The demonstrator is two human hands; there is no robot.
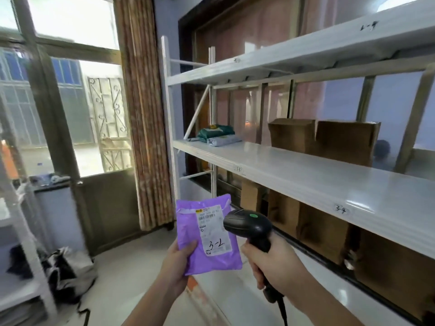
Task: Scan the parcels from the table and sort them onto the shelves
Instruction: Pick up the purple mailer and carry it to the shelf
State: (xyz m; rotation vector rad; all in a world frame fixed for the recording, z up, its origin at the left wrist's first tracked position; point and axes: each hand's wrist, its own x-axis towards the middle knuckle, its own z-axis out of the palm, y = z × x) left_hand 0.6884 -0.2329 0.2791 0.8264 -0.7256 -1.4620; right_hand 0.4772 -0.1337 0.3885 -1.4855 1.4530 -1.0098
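Purple parcel (207, 234) being pinched at its near left corner by the left hand (179, 260), label tilted up for reading; right hand (270, 262) wrapping the black scanner (249, 225), aiming left at the barcode, shelves (306, 170) waiting right.

Purple parcel, black scanner, white shelves

The parcel (207, 234) is purple with a white label (213, 232); at 3 o'clock, a black scanner (249, 228) with a green dot; brown boxes (324, 137) on white shelves (306, 170).
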